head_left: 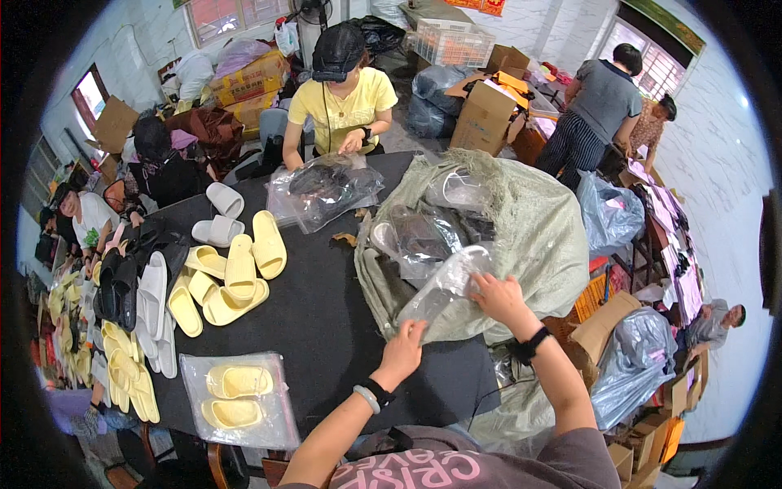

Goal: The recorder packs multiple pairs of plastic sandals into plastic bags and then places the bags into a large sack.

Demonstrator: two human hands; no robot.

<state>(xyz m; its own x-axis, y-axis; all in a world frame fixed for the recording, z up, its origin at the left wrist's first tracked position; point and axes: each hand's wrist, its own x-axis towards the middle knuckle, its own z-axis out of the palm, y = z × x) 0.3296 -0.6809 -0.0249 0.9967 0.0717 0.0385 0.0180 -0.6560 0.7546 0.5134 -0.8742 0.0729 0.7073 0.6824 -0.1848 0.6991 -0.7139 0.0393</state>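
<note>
A pale slipper in a clear plastic bag (444, 285) is held tilted over the near side of an open, pale green woven sack (538, 212). My left hand (402, 349) pinches its lower left end. My right hand (499, 299) grips the bag on its right side, fingers closed on the plastic. Inside the sack lie more bagged slippers (419, 232), some dark and some light. On the black tabletop (326, 293), to the left, a flat clear bag (277, 399) holds a pair of yellow slippers (236, 381).
Loose yellow slippers (240, 269) and grey slippers (224, 200) lie on the table's left half. Across the table a person in a yellow shirt (342, 106) handles clear bags (326, 187). Cardboard boxes (485, 114) and a blue plastic sack (635, 367) stand beyond and to the right.
</note>
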